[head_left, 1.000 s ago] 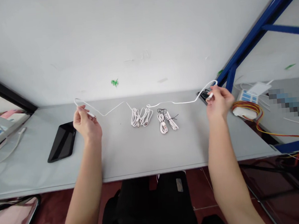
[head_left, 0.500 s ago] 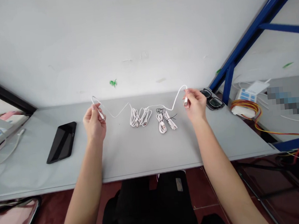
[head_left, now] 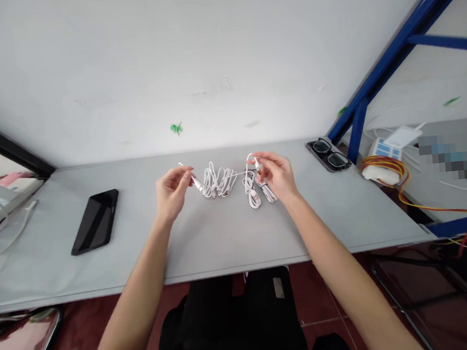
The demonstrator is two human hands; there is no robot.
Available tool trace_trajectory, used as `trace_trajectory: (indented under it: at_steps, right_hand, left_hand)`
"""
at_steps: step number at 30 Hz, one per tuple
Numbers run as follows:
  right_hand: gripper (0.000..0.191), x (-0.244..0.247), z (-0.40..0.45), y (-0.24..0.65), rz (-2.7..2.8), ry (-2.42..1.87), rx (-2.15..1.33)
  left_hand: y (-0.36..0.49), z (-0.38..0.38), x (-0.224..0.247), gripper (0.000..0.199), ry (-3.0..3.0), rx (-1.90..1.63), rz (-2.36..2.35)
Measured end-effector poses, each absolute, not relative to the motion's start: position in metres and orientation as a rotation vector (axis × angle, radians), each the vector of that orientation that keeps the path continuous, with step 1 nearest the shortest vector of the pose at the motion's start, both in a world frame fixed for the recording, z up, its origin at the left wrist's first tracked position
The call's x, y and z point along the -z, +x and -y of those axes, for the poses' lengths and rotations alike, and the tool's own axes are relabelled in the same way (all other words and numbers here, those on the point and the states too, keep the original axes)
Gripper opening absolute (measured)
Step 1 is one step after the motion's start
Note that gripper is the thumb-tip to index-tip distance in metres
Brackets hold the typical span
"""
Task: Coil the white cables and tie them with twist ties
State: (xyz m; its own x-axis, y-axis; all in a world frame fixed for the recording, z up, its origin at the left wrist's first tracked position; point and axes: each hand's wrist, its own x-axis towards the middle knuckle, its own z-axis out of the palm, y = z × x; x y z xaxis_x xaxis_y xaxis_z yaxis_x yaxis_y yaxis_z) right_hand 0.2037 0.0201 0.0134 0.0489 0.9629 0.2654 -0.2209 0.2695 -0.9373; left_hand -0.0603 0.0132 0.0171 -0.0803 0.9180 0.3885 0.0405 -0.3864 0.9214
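Note:
My left hand [head_left: 173, 193] pinches one end of a white cable, whose connector [head_left: 197, 184] points down toward the desk. In the fingers of my right hand [head_left: 277, 175] is the other white connector [head_left: 258, 166], with a loop of cable rising beside it. Between my hands, loosely coiled white cables [head_left: 213, 182] lie on the grey desk [head_left: 231, 238]. Just below my right fingers are two bundled white cables, one with a USB plug [head_left: 254, 197] showing; the other [head_left: 268, 192] is partly covered by that hand.
A black phone [head_left: 95, 222] lies at the left. Dark glasses [head_left: 330, 154] rest on a dark case at the right back. Beyond the blue frame [head_left: 357, 123] are a white device and red-yellow wires [head_left: 396, 167]. A white wall stands behind.
Both hands have moved inward toward the coils, bringing the two cable ends closer together. The cable stretched between them has gone slack, and the glasses' case is more exposed.

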Motion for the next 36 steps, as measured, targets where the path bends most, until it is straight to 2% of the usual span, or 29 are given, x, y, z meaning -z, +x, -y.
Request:
trace_trajectory:
  at_steps: [5, 10, 13, 26, 36]
  right_hand:
    - [0.026, -0.012, -0.013, 0.195, 1.310, -0.934, -0.931]
    - [0.026, -0.001, -0.015, 0.188, 1.331, -1.011, -0.769]
    - [0.028, 0.003, -0.017, 0.188, 1.325, -1.018, -0.726]
    - [0.035, 0.005, -0.018, 0.190, 1.348, -0.986, -0.780]
    - [0.033, 0.001, -0.015, 0.191, 1.349, -0.953, -0.743]
  left_hand:
    - [-0.053, -0.006, -0.014, 0.032, 1.669, -1.497, -1.060]
    - [-0.046, -0.006, -0.005, 0.017, 1.835, -1.566, -1.303]
    - [-0.041, -0.006, -0.002, 0.017, 1.786, -1.605, -1.314]
    - [-0.033, -0.004, 0.000, 0.027, 1.611, -1.556, -1.239]
    - [-0.029, -0.003, -0.004, 0.032, 1.531, -1.501, -1.185]
